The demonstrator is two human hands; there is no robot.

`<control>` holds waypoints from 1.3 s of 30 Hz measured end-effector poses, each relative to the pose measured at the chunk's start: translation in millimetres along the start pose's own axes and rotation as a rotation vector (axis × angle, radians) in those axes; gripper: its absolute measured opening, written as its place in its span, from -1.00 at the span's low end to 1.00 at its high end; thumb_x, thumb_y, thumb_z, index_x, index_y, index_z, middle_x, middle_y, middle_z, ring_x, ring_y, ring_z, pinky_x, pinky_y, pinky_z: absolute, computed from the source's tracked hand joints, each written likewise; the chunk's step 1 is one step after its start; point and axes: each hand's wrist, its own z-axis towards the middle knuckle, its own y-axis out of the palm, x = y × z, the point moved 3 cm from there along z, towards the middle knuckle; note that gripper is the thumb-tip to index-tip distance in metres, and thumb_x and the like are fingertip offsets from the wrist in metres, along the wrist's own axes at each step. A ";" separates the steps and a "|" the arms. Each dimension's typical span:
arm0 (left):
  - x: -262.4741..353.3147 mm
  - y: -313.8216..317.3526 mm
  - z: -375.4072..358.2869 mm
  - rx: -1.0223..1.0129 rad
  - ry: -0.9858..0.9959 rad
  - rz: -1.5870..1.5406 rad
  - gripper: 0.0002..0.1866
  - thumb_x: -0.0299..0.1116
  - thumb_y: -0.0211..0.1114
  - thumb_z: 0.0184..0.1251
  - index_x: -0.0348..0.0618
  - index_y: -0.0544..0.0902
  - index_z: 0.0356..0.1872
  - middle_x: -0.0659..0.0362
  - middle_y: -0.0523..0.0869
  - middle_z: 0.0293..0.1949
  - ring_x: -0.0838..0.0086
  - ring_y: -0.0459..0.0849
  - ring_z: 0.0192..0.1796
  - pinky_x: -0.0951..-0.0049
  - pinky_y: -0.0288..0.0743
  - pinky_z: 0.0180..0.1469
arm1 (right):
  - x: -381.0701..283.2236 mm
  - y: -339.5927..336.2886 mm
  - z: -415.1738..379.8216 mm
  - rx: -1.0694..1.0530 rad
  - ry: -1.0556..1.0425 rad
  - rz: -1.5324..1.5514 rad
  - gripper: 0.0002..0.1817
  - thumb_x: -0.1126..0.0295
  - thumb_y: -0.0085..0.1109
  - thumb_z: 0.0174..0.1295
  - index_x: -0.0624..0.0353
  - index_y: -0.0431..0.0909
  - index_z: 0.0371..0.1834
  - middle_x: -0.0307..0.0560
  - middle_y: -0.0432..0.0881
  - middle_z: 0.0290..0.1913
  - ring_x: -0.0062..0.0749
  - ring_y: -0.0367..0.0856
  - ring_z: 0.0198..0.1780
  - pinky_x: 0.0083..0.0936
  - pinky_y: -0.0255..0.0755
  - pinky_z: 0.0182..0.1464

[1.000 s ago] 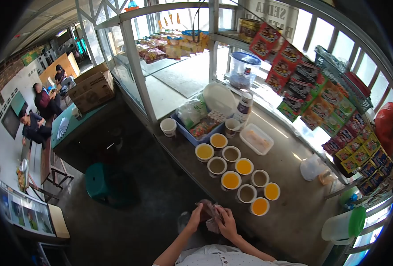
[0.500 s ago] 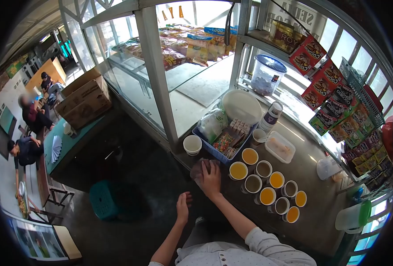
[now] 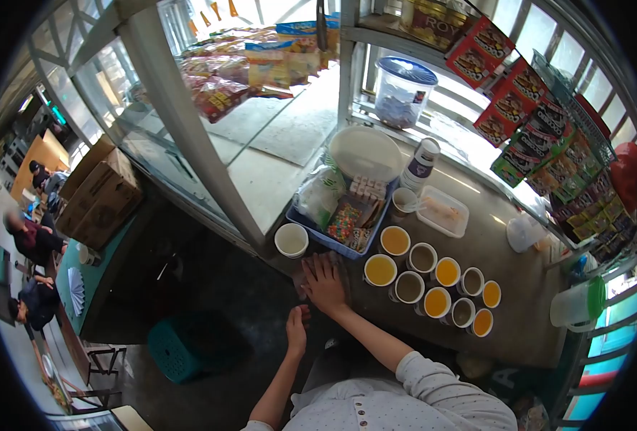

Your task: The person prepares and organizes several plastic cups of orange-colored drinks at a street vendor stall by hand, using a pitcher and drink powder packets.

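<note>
My right hand [image 3: 323,285] lies flat on a dark brownish cloth [image 3: 342,271], fingers stretched out, at the counter's near edge. The cloth looks thin and partly spread under the palm. Just beyond the fingertips stands a pale paper cup [image 3: 292,240]; its contents are hard to make out. My left hand [image 3: 298,330] hangs low beside the right wrist, away from the counter, its fingers loosely extended and holding nothing. To the right of the cloth are several filled cups, some with orange drink [image 3: 380,270] and others with brownish drink [image 3: 409,287].
A blue basket [image 3: 320,236] holds packets and a plastic bag. Behind the cups sit a clear food box [image 3: 442,211] and a cup stack [image 3: 420,164]. Sachets [image 3: 511,102] hang at right. A green stool [image 3: 171,347] stands on the floor; people sit at far left.
My right hand has flattened from a bunched grip on the cloth, which is now more spread out. The camera view has shifted. My left hand stays low, near the right wrist.
</note>
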 end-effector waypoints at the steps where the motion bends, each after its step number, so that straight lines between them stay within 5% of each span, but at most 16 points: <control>1: 1.2 1.0 3.1 -0.004 0.007 0.003 -0.51 0.06 -0.14 0.50 -0.11 0.56 0.00 0.19 0.61 -0.10 0.47 0.57 -0.06 0.41 0.42 -0.08 | 1.8 -0.8 -1.8 -0.002 -0.001 -0.001 -0.34 0.13 0.08 0.18 0.06 0.25 0.37 0.13 0.26 0.36 0.03 0.17 0.40 -0.05 0.11 0.32; 7: 4.8 2.6 6.7 -0.029 0.011 0.015 -0.51 0.05 -0.16 0.51 -0.14 0.56 0.02 0.18 0.61 -0.09 0.45 0.57 -0.05 0.40 0.41 -0.08 | 20.1 -17.8 -55.6 0.025 -0.031 -0.226 -0.35 0.18 0.08 0.15 0.07 0.26 0.36 0.11 0.31 0.33 0.02 0.23 0.38 -0.09 0.08 0.37; 16: -1.6 10.1 -6.6 -0.026 0.051 0.051 -0.52 0.04 -0.16 0.51 -0.13 0.55 0.00 0.19 0.60 -0.12 0.46 0.56 -0.06 0.40 0.40 -0.09 | 7.3 -8.2 -38.8 0.063 0.016 -0.116 -0.40 0.26 -0.04 0.20 0.08 0.25 0.36 0.03 0.32 0.34 -0.09 0.21 0.40 -0.15 0.16 0.35; 28: -5.0 56.1 -39.4 -0.104 0.123 0.030 -0.60 -0.05 -0.14 0.52 -0.11 0.57 -0.07 0.26 0.60 -0.17 0.56 0.55 -0.12 0.50 0.36 -0.16 | 58.3 -61.6 -169.2 0.117 0.151 -0.118 -0.44 0.34 -0.06 0.19 0.11 0.29 0.33 -0.03 0.37 0.30 -0.20 0.30 0.34 -0.26 0.22 0.32; 39: -42.7 62.8 -93.8 -0.171 0.126 0.062 -0.61 -0.05 -0.11 0.51 -0.09 0.59 -0.09 0.28 0.62 -0.18 0.57 0.56 -0.13 0.50 0.38 -0.19 | 89.4 -140.1 -291.5 0.242 0.424 0.041 -0.34 0.42 0.22 0.03 0.12 0.33 0.30 -0.03 0.38 0.31 -0.11 0.24 0.39 -0.18 0.15 0.37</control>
